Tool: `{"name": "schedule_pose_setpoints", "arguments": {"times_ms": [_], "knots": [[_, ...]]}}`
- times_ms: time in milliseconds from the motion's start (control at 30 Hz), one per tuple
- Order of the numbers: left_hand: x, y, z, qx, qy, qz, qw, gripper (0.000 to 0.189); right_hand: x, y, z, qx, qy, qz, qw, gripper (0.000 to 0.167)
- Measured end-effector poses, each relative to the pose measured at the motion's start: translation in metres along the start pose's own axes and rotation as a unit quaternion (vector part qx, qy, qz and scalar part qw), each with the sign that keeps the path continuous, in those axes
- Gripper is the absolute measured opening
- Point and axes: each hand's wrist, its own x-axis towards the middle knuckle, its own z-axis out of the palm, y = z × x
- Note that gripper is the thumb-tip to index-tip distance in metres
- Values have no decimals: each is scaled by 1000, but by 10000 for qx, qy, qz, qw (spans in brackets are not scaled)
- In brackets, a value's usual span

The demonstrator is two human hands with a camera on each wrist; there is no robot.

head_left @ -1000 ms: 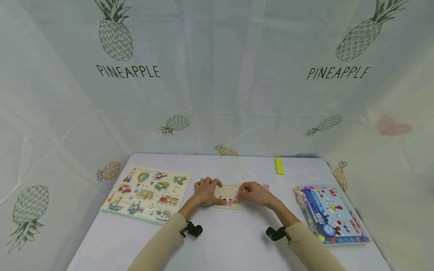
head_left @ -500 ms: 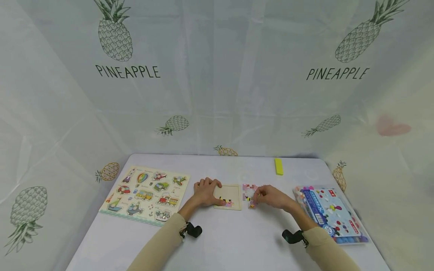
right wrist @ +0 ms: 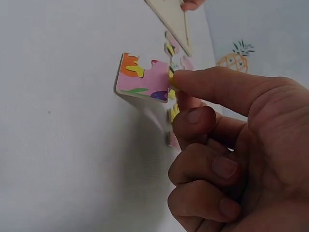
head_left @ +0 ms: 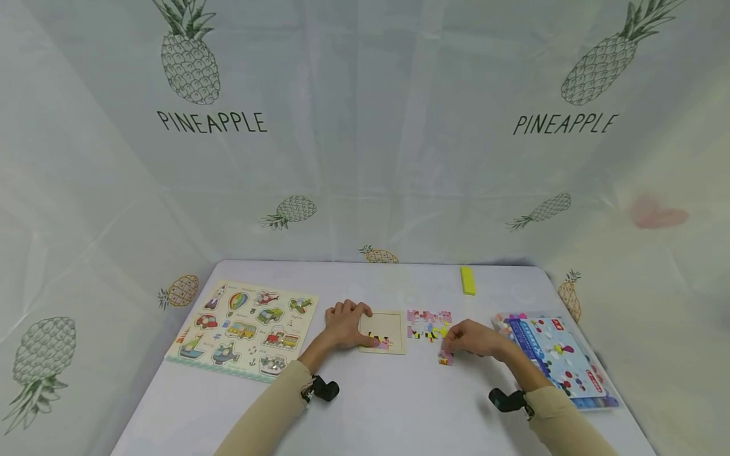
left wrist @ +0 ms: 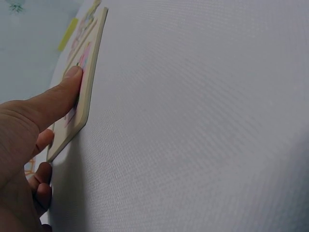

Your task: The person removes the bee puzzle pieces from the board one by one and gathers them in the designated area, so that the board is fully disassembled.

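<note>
A small square wooden puzzle tray (head_left: 390,322) lies mid-table, with pink pieces (head_left: 384,342) along its lower edge. My left hand (head_left: 344,325) holds the tray's left side, its thumb (left wrist: 60,96) pressing on the laid pieces and the other fingers at the edge. Right of the tray, a group of pink and yellow jigsaw pieces (head_left: 424,322) lies on the table. My right hand (head_left: 474,339) pinches a pink jigsaw piece (right wrist: 149,79) between thumb and forefinger, just below that group. This piece has an orange and yellow patch, a green leaf shape and a purple corner.
To the left lies a large vehicle peg puzzle board (head_left: 242,329). On the right stands a clear case of coloured balls (head_left: 559,358) with a blue printed sheet. A yellow block (head_left: 467,280) is near the back edge, before a pineapple-print cloth (head_left: 365,158).
My right hand has moved right and slightly down, away from the tray, with a pink jigsaw piece, uncovering the loose group. The left hand has stayed on the tray.
</note>
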Motion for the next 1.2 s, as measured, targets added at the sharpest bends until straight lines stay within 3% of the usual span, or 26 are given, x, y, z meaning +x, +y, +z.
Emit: {"name": "schedule_pose_setpoints", "arguments": {"times_ms": [300,533,1200], "knots": [[-2,1,-1,-116,55,50,9999,68,2,6,-7,-222,54,67,9997,17],[0,-1,1,-58,66,-9,10000,68,5,10,-8,-250,388,193,9987,17],[-2,2,-1,-27,55,-29,10000,70,15,20,-2,-521,511,-358,9967,7]]}}
